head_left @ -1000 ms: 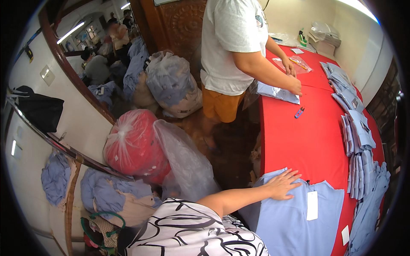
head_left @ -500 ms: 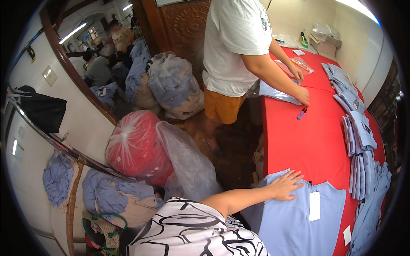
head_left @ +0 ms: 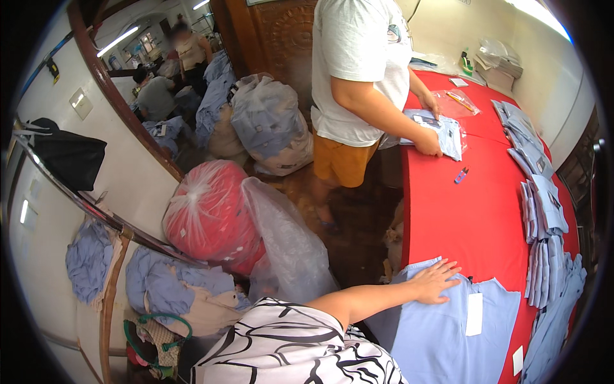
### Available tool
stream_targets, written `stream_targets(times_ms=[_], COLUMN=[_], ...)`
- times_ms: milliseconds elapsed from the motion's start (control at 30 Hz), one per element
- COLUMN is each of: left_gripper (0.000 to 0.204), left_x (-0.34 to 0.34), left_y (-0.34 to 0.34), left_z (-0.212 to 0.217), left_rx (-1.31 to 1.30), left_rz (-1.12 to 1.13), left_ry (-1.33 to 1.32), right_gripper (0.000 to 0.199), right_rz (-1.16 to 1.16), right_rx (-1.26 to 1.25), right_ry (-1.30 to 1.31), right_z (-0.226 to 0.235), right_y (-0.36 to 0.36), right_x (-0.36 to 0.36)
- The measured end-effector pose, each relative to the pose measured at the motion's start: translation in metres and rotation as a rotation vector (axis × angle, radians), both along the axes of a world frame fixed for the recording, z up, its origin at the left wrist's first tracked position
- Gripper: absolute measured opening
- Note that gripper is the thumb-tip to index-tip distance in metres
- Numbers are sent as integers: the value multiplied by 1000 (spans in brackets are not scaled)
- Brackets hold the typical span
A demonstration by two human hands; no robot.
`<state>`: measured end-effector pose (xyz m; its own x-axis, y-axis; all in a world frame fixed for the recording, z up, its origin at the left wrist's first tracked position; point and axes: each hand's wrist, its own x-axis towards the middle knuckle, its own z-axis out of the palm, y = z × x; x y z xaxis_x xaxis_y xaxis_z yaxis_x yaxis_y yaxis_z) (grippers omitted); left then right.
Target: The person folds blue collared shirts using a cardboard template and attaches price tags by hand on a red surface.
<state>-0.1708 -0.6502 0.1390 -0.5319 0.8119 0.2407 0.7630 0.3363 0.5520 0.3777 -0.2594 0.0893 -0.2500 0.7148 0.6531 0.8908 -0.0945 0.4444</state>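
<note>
My left hand (head_left: 436, 281) lies flat, fingers spread, on a light blue shirt (head_left: 441, 339) spread at the near end of the red table (head_left: 473, 211). It presses on the shirt's upper left edge and holds nothing. A white tag (head_left: 474, 313) lies on the shirt to the right of my hand. My left sleeve is black-and-white patterned (head_left: 288, 349). My right hand is out of view.
A person in a white top and orange shorts (head_left: 358, 83) handles a bagged blue shirt (head_left: 441, 131) at the table's far side. Folded blue shirts (head_left: 543, 211) line the right edge. A red bag (head_left: 208, 214), clear bags and blue cloth piles crowd the floor at left.
My left hand stays flat on the shirt. The other person's hands have shifted on the bagged shirt at the far side of the table.
</note>
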Motion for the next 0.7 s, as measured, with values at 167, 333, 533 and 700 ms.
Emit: stream_targets(times_ms=[167, 333, 533, 700], left_gripper=[63, 64, 64, 64], left_x=[1, 1, 1, 1], left_y=[2, 2, 1, 1], left_z=[-3, -4, -2, 0], left_rx=[30, 31, 6, -5], left_rz=[-4, 0, 3, 1], left_ry=[-2, 5, 19, 12], right_gripper=[59, 59, 59, 59], right_rz=[22, 31, 21, 14], right_rx=[5, 9, 6, 7], right_ry=[-7, -8, -18, -16], right_z=[2, 2, 2, 0], right_y=[4, 4, 3, 0], right_x=[-6, -6, -4, -1])
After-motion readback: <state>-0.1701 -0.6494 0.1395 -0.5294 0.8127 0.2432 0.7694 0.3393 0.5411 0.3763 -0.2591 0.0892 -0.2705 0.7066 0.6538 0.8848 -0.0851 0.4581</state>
